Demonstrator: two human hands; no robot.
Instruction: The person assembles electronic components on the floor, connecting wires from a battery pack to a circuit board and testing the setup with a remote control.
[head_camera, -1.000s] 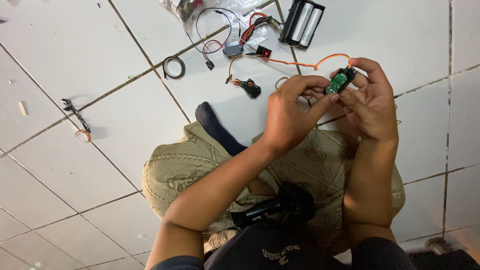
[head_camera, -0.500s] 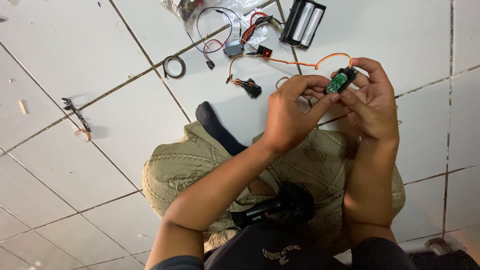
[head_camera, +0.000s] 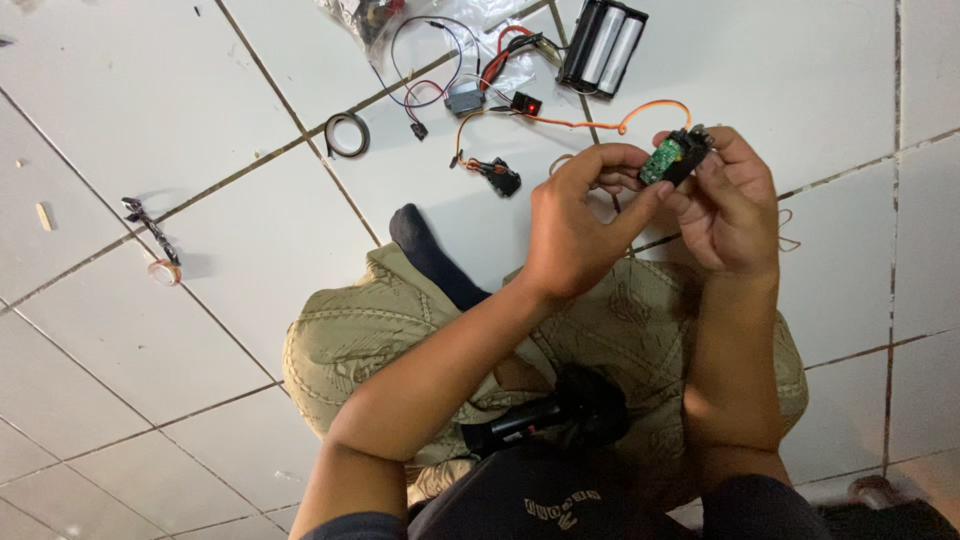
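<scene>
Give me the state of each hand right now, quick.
Left hand: closed, fingertips pinching the small green circuit board.
Right hand: closed around the same board's black casing, holding it up over the tiled floor.

Ahead of the hands, a wire tangle (head_camera: 470, 75) and a black battery holder (head_camera: 602, 45) are crowding the floor (head_camera: 800, 80). Bare tile is lying open to the right, and to the left past the tape roll (head_camera: 347, 134).
</scene>
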